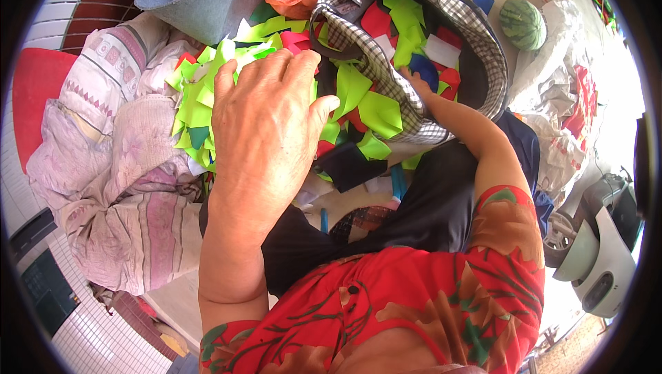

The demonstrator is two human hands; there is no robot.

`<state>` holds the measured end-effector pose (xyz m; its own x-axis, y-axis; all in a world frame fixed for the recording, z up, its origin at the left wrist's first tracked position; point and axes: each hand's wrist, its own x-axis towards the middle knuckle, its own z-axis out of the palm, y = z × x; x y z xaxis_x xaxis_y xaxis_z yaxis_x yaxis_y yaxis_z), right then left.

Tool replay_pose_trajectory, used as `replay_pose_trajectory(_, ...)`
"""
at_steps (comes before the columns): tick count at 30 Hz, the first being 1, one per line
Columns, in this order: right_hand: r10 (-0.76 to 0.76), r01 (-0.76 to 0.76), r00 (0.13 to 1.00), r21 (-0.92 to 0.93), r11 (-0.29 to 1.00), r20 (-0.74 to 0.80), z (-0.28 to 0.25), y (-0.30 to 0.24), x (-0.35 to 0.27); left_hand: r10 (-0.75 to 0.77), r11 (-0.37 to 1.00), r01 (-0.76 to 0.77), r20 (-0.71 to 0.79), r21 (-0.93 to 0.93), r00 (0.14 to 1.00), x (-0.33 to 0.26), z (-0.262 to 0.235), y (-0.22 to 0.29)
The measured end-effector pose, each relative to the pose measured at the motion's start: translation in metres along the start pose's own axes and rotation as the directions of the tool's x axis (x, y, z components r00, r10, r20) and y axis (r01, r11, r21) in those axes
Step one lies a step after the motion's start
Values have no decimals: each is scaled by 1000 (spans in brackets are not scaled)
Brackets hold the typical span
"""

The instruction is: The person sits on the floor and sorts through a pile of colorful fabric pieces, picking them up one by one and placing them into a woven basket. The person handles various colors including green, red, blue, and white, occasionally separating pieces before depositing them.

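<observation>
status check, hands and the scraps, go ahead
Left hand flat, open on pile of neon green fabric scraps. Right hand reaching into black-and-white checked cloth bag, grip hidden. Dark navy scrap lies between.

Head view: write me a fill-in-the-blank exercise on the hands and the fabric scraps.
1. The left hand lies flat on a pile of mostly neon ____ scraps.
2. The right hand reaches into a ____-patterned bag of scraps.
3. On the floor beyond the bag lies a striped green ____.
4. The person's shirt is mainly ____.

Missing words: green; checked; watermelon; red
</observation>
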<state>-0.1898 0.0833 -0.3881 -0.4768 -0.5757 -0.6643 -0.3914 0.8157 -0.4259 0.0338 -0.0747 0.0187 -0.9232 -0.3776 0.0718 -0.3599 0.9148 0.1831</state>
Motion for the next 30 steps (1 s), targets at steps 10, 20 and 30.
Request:
replay_pose_trajectory(10,-322,295,947,-384,875,-6,-39,-3,3,-14,1000,13,28,24,1000,-1,3,-2)
replay_pose_trajectory(20,-209,324,945,820,472,-253,-138,-24,-96,31,999,-33,-78,-24,996,-4,10,-6)
replay_pose_trajectory(30,-70,675,728,695,249,-682,-163,-53,-153,67,994,-74,-89,-82,994,-2,11,2)
